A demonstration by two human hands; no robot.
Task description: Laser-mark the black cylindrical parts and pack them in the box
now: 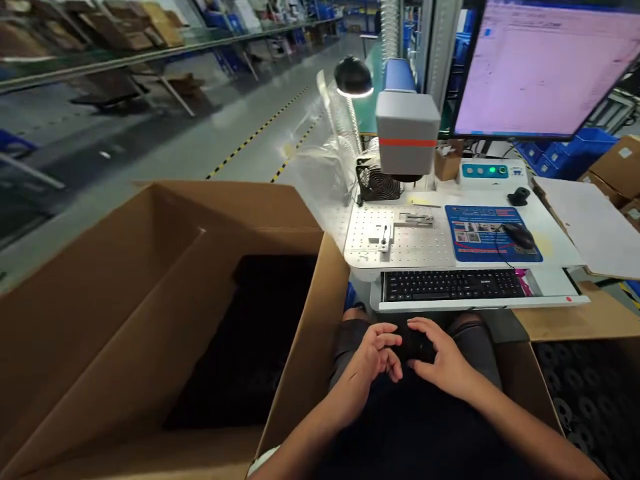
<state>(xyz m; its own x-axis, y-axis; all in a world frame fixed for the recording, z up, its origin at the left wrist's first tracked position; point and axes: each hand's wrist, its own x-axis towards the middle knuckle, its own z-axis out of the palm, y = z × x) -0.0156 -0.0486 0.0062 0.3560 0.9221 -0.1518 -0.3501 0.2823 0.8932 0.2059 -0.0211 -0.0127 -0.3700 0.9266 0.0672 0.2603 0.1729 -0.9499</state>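
Note:
Over my lap, just in front of the keyboard drawer, both hands are close together. A small black object (415, 344) lies between them, its outline hard to make out against the dark clothing. My right hand (443, 360) has thumb and fingers around its right side. On its left side, my left hand (373, 363) has its fingers curved and spread, with none clearly gripping it. To my left stands a large open cardboard box (305, 347) with black material (245, 353) inside.
A white workbench (430, 257) carries a perforated plate (415, 250), a machine head (407, 130), a fan (381, 185), a lamp (353, 79) and a mouse (520, 235) on a blue pad. A keyboard (453, 285) sits in the drawer. Another box (580, 317) at right holds dark ring-marked parts.

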